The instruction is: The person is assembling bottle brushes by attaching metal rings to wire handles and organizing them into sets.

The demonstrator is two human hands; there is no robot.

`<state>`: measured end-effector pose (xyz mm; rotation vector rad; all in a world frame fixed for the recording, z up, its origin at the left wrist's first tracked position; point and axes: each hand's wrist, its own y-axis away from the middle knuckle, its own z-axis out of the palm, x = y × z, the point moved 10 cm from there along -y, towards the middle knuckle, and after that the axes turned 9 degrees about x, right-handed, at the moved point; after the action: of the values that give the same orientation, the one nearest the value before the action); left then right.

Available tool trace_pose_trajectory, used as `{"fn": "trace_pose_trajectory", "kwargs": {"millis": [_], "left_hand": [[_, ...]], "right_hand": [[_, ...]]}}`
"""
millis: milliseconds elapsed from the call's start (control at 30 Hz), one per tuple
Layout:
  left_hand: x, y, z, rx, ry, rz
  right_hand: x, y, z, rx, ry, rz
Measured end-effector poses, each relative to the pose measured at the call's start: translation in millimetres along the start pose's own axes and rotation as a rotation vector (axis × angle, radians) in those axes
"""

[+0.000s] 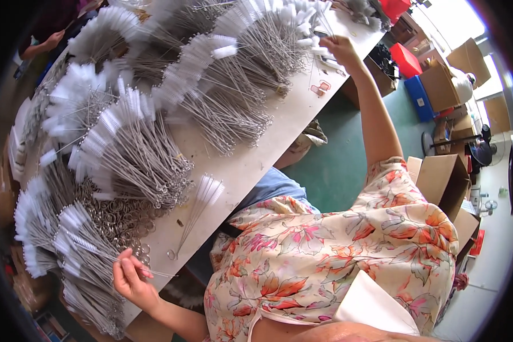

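Note:
My left hand (133, 279) is at the near left table edge, thumb and fingers pinched on the thin stem of a wire brush. Beside it lie bundles of brushes (77, 228) with white bristles and looped wire stems, and a heap of metal rings (128, 219). My right arm is stretched to the far right side of the table. There my right hand (341, 50) is closed on thin wire brushes, beside a big pile of brushes (268, 45). A small fan of brushes (199, 205) with a ring at its stem end lies between my hands.
A long white table (251, 162) runs diagonally, loaded with more brush bundles (139, 151). Across it, another person's hand (53, 40) shows at upper left. On the right are cardboard boxes (442, 179), a blue crate (420, 98), red bins (404, 60) and a standing fan (480, 149).

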<state>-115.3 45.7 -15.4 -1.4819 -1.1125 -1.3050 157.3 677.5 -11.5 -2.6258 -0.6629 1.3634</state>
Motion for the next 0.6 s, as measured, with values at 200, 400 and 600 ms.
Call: {"fn": "trace_pose_trajectory", "kwargs": {"millis": [200,400,600], "left_hand": [[-13,-3,8,0.022,0.043,-0.069],[-12,0,20,-0.019,0.074,-0.056],[-16,5,9,-0.008,0.069,-0.033]], "right_hand": [[54,59,-6,-0.069,0.314,0.380],[71,44,21,-0.001,-0.250,0.479],[64,23,67,0.081,-0.768,0.742]]}}
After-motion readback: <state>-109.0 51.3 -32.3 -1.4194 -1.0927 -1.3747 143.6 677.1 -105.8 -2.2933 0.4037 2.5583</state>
